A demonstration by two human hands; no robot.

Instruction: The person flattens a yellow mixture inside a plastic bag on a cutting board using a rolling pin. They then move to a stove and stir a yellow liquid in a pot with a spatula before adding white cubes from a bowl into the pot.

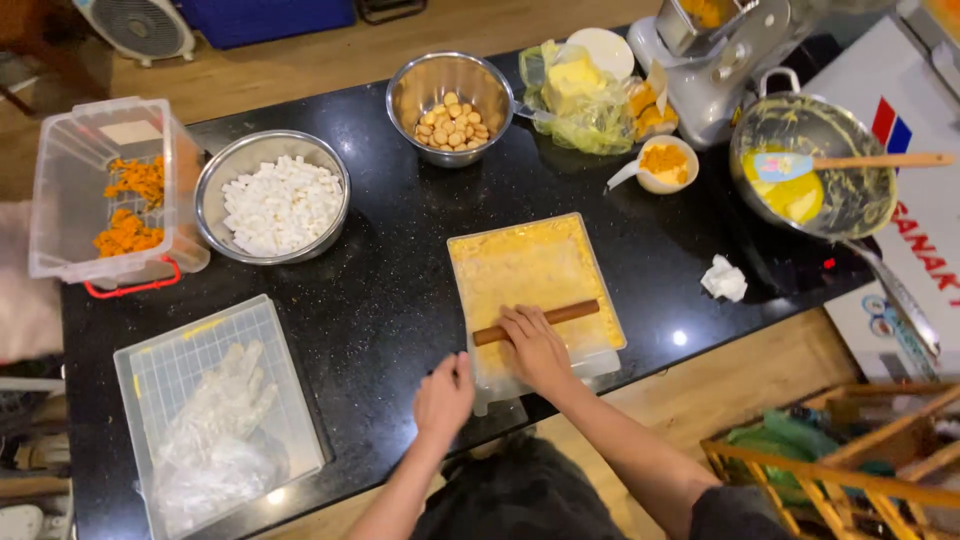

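- At the far left, a clear plastic storage box (75, 190) holding orange shreds is seen on the black stone counter (390, 290).
- Beside it, a round steel bowl of white cubes (272, 197) is set, and below that a clear plastic lid with a crumpled transparent glove (215, 410) on it.
- Further back, a smaller steel bowl of round tan biscuits (451, 108) is placed.
- The left hand (443, 395) is laid against the near left corner of the rectangular clear tray of yellow dough (533, 280); its fingers are curled loosely, steadying the tray rather than gripping anything.
- The right hand (534, 345) is pressed palm-down, fingers extended, on the brown wooden rolling pin (540, 320), which lies across the near part of the tray; the wrist is bent forward over it, the forearm coming in from the lower right.
- The step in hand is judged to be the flattening of the dough; an even push away from the body, with the tray held firm, is called for next.
- To the right, a white crumpled tissue (724, 278) and a steel pan smeared with yellow batter (812, 168), with a spatula in it, are seen.
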